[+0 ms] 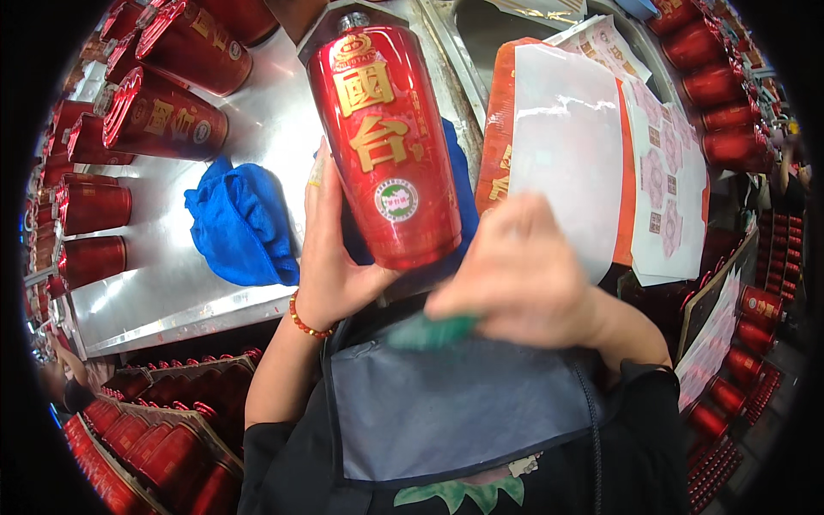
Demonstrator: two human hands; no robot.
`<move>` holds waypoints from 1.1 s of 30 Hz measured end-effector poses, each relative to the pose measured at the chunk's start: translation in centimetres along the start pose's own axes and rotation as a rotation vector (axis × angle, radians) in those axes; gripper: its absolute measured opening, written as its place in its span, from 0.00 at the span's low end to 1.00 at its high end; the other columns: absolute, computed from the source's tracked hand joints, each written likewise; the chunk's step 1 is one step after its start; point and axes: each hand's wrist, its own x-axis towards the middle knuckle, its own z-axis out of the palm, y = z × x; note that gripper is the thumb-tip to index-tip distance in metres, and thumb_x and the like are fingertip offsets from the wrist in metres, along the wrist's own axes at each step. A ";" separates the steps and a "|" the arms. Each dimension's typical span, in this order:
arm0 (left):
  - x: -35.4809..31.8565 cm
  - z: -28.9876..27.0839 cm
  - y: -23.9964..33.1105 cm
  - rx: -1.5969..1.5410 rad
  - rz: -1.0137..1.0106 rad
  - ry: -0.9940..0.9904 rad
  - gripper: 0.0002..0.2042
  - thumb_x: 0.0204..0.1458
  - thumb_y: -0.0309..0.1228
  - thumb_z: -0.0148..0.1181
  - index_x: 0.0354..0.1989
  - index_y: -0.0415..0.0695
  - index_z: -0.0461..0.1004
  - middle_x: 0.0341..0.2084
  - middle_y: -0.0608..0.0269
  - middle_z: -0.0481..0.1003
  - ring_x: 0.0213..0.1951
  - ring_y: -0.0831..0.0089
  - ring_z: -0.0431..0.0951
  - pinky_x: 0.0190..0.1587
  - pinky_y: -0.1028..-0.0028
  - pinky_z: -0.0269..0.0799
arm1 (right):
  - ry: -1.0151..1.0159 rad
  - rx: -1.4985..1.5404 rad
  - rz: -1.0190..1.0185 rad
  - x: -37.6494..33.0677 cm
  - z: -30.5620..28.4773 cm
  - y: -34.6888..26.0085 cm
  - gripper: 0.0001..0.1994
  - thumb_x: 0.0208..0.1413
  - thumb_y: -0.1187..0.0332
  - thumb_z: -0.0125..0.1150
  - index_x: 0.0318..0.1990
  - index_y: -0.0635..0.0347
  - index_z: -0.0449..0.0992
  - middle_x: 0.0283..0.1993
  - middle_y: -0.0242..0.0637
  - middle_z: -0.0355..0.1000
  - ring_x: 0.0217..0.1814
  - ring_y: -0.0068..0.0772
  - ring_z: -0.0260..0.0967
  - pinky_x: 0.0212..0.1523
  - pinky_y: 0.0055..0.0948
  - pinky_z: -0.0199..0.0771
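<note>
My left hand point(330, 253) grips a tall red glossy bottle point(384, 146) with gold characters and a small round label, holding it upright and close in front of me. A red bead bracelet sits on that wrist. Just below the bottle's base, my right hand point(515, 275) is blurred and holds a small green thing point(429, 330), perhaps a cloth or pad; its exact kind is unclear. A blue cloth point(240, 223) lies on the metal table point(163, 292) to the left of the bottle.
Several red bottles point(163, 116) lie on the table's far left. Sheets of labels and white backing paper point(566, 146) lie to the right. More red bottles point(721, 86) line the right edge, and crates of bottles point(163, 438) stand at lower left.
</note>
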 end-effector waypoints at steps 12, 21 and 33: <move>-0.2 0.1 0.0 0.032 0.000 0.040 0.56 0.40 0.38 0.79 0.74 0.32 0.48 0.71 0.37 0.55 0.72 0.44 0.56 0.72 0.56 0.52 | 0.372 -0.153 0.369 1.5 -3.3 6.0 0.10 0.54 0.72 0.71 0.44 0.59 0.84 0.35 0.35 0.79 0.37 0.29 0.74 0.40 0.25 0.73; -0.1 0.0 3.9 0.218 0.115 0.207 0.54 0.38 0.32 0.80 0.75 0.35 0.52 0.64 0.44 0.67 0.62 0.54 0.71 0.63 0.63 0.68 | 0.065 -0.286 -0.108 2.7 -2.0 -1.0 0.24 0.30 0.75 0.75 0.43 0.54 0.86 0.29 0.28 0.69 0.32 0.32 0.64 0.33 0.31 0.62; 0.2 0.4 2.2 0.303 0.238 0.307 0.52 0.37 0.38 0.81 0.71 0.31 0.58 0.57 0.36 0.71 0.50 0.47 0.79 0.50 0.61 0.77 | -0.088 -0.297 -0.140 4.6 -1.1 -1.5 0.16 0.36 0.75 0.76 0.38 0.55 0.85 0.28 0.29 0.65 0.32 0.34 0.62 0.33 0.29 0.62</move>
